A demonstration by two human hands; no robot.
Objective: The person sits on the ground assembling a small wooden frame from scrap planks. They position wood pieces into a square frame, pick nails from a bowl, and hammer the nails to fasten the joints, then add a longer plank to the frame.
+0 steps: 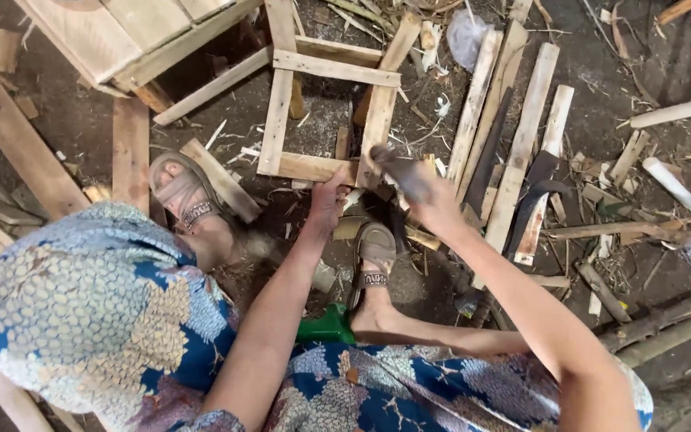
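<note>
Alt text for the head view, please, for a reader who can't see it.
Seen from above, a seated person's left hand steadies the near corner of a square wooden frame lying on a dirt floor, while the right hand holds a blurred hammer beside that corner. Loose wooden slats and offcuts lie around their sandalled feet.

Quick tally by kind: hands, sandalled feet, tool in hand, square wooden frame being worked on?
Hands: 2, left hand on the frame's near corner, right hand gripping the tool
Sandalled feet: 2, and
Hammer-like tool, blurred: 1
Square wooden frame: 1
Total: 6
</note>
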